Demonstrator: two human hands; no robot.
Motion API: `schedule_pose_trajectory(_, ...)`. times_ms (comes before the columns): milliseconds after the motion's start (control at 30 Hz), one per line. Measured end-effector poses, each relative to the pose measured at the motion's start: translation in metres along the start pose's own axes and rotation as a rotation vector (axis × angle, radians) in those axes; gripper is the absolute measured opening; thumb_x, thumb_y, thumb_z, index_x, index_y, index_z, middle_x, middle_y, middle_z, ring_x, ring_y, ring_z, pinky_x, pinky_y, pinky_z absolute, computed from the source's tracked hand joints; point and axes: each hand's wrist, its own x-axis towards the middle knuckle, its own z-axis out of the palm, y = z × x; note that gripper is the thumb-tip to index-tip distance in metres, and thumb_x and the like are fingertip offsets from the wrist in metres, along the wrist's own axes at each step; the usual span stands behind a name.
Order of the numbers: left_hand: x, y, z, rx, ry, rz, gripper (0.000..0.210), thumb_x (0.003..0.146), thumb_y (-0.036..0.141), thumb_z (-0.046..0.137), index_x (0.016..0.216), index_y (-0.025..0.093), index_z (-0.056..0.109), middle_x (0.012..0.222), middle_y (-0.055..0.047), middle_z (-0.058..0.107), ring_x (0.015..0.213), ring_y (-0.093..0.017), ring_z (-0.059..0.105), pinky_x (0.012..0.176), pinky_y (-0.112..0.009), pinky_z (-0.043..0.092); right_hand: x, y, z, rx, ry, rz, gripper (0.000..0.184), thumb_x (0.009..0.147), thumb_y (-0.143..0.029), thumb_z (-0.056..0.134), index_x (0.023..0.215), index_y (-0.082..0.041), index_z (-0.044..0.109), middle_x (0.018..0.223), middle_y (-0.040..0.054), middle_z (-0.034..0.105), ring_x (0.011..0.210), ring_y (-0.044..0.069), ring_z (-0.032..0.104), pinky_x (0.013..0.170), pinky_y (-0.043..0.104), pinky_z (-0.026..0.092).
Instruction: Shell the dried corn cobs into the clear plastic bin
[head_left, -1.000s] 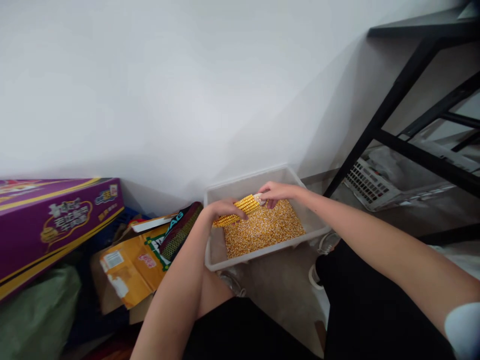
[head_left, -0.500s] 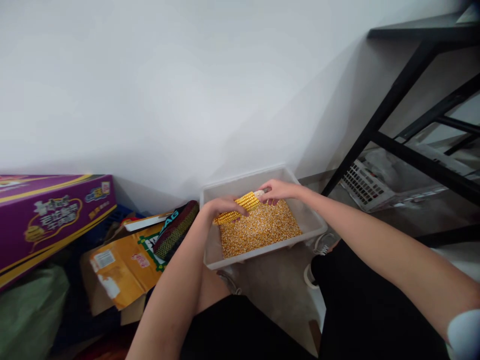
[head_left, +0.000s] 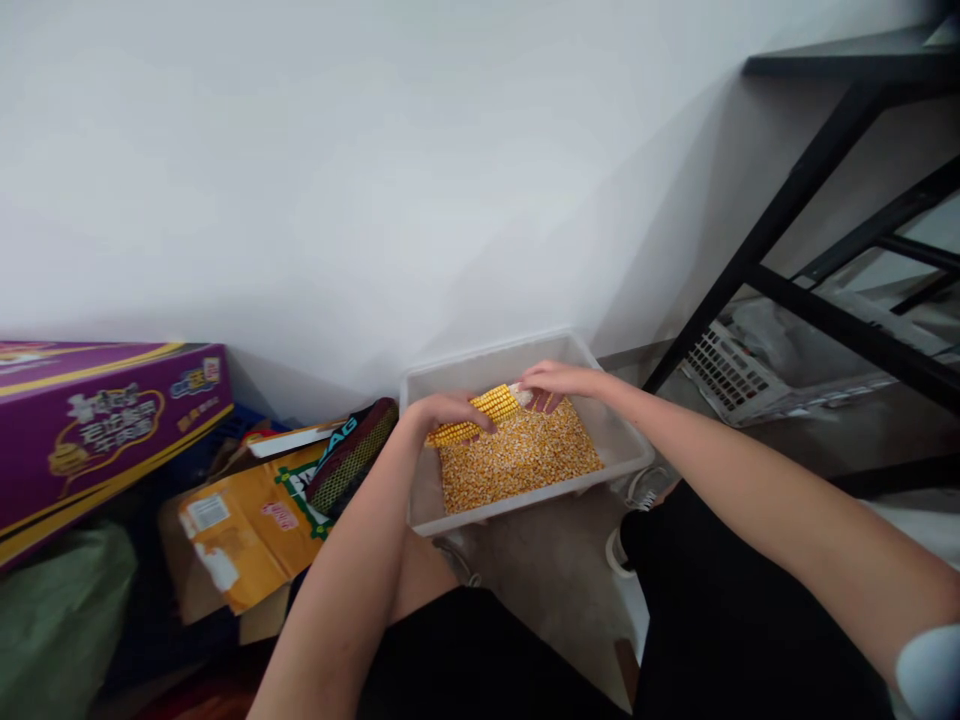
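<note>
An ear of corn point(head_left: 498, 403), yellow along most of its length and bare and whitish at its right end, lies across above a white plastic bin point(head_left: 525, 507). My left hand point(head_left: 450, 410) is wrapped round its yellow left part. My right hand point(head_left: 559, 380) is closed at the bare right end, its thumb side against the cob and its fingers pointing down; part of the grip is hidden. Below both hands, loose corn kernels point(head_left: 517, 465) cover the bin's floor.
On the left are a purple carton point(head_left: 112, 430), an opened orange-brown cardboard box point(head_left: 255, 530), a dark mesh item point(head_left: 352, 460) and a green bag point(head_left: 67, 610). A black metal frame point(head_left: 750, 240) stands at right, with a white basket point(head_left: 735, 370) beneath. A white wall rises behind the bin.
My right hand's fingers have shifted and straightened a little at the cob's bare end. The left hand keeps its hold, and the ear stays in nearly the same place.
</note>
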Motion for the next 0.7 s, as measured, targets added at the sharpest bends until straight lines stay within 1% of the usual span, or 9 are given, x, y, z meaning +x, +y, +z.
schedule_pose_trajectory(67, 0.001, 0.0, 0.0, -0.007, 0.027, 0.018, 0.042, 0.054, 0.029, 0.073, 0.092, 0.014, 0.065, 0.063, -0.003, 0.062, 0.055, -0.017, 0.057, 0.052, -0.028, 0.045, 0.001, -0.001, 0.003, -0.018, 0.045, -0.015, 0.036, 0.079, -0.042, 0.061, 0.105, -0.018, 0.063, 0.09, 0.0107, 0.068, 0.071, 0.017, 0.066, 0.055, 0.024, 0.054)
schedule_pose_trajectory(100, 0.001, -0.001, 0.0, -0.009, 0.046, 0.027, 0.043, 0.054, 0.029, 0.073, 0.093, 0.015, 0.065, 0.064, -0.002, 0.062, 0.056, -0.017, 0.057, 0.052, -0.027, 0.045, 0.002, -0.002, 0.004, -0.03, 0.059, -0.027, 0.037, 0.079, -0.042, 0.062, 0.107, -0.018, 0.062, 0.091, 0.0109, 0.068, 0.071, 0.017, 0.066, 0.055, 0.024, 0.054)
schedule_pose_trajectory(267, 0.002, -0.007, -0.002, 0.019, 0.114, 0.042, 0.044, 0.054, 0.029, 0.073, 0.095, 0.016, 0.065, 0.07, -0.003, 0.063, 0.058, -0.016, 0.058, 0.051, -0.026, 0.044, 0.0, -0.008, 0.008, -0.048, 0.035, -0.024, 0.045, 0.075, -0.023, 0.063, 0.119, -0.02, 0.057, 0.092, 0.0085, 0.067, 0.073, 0.016, 0.064, 0.057, 0.024, 0.055)
schedule_pose_trajectory(367, 0.002, -0.01, -0.004, 0.007, 0.122, 0.05, 0.044, 0.055, 0.029, 0.072, 0.096, 0.015, 0.064, 0.07, -0.003, 0.063, 0.058, -0.016, 0.057, 0.051, -0.026, 0.045, -0.001, -0.012, 0.005, -0.044, 0.037, -0.017, 0.053, 0.073, -0.018, 0.063, 0.125, -0.023, 0.053, 0.094, 0.0076, 0.066, 0.078, 0.017, 0.064, 0.058, 0.024, 0.055)
schedule_pose_trajectory(433, 0.002, -0.009, -0.004, -0.035, 0.136, 0.07, 0.046, 0.056, 0.029, 0.072, 0.099, 0.015, 0.063, 0.071, -0.003, 0.062, 0.059, -0.016, 0.057, 0.052, -0.026, 0.046, -0.002, -0.015, 0.002, -0.042, 0.082, -0.019, 0.054, 0.075, -0.022, 0.063, 0.127, -0.024, 0.051, 0.102, 0.0085, 0.065, 0.083, 0.018, 0.063, 0.058, 0.024, 0.055)
schedule_pose_trajectory(500, 0.0, -0.006, -0.003, -0.08, 0.174, 0.093, 0.046, 0.057, 0.028, 0.071, 0.101, 0.015, 0.062, 0.074, -0.003, 0.061, 0.061, -0.015, 0.058, 0.054, -0.025, 0.047, -0.003, -0.017, 0.0, -0.039, 0.131, -0.042, 0.053, 0.078, -0.031, 0.064, 0.129, -0.024, 0.049, 0.111, 0.0097, 0.062, 0.087, 0.02, 0.062, 0.056, 0.023, 0.055)
schedule_pose_trajectory(567, -0.002, -0.002, -0.001, -0.105, 0.208, 0.108, 0.045, 0.058, 0.027, 0.071, 0.1, 0.015, 0.061, 0.075, -0.003, 0.061, 0.062, -0.015, 0.057, 0.054, -0.025, 0.047, -0.003, -0.018, 0.0, -0.031, 0.149, -0.079, 0.055, 0.079, -0.04, 0.064, 0.129, -0.024, 0.048, 0.115, 0.0107, 0.06, 0.087, 0.019, 0.062, 0.054, 0.022, 0.055)
schedule_pose_trajectory(633, -0.004, 0.002, 0.002, -0.107, 0.218, 0.116, 0.042, 0.058, 0.026, 0.071, 0.097, 0.014, 0.062, 0.073, -0.002, 0.06, 0.061, -0.014, 0.057, 0.053, -0.025, 0.047, -0.003, -0.019, 0.001, -0.025, 0.136, -0.124, 0.054, 0.08, -0.044, 0.064, 0.126, -0.022, 0.048, 0.111, 0.0111, 0.062, 0.081, 0.017, 0.063, 0.053, 0.02, 0.054)
schedule_pose_trajectory(700, -0.005, 0.005, 0.004, -0.106, 0.219, 0.117, 0.04, 0.057, 0.026, 0.071, 0.094, 0.013, 0.062, 0.071, -0.002, 0.059, 0.059, -0.014, 0.055, 0.052, -0.026, 0.047, -0.002, -0.019, 0.002, -0.032, 0.126, -0.163, 0.047, 0.081, -0.043, 0.063, 0.12, -0.019, 0.051, 0.099, 0.01, 0.064, 0.073, 0.015, 0.063, 0.052, 0.02, 0.053)
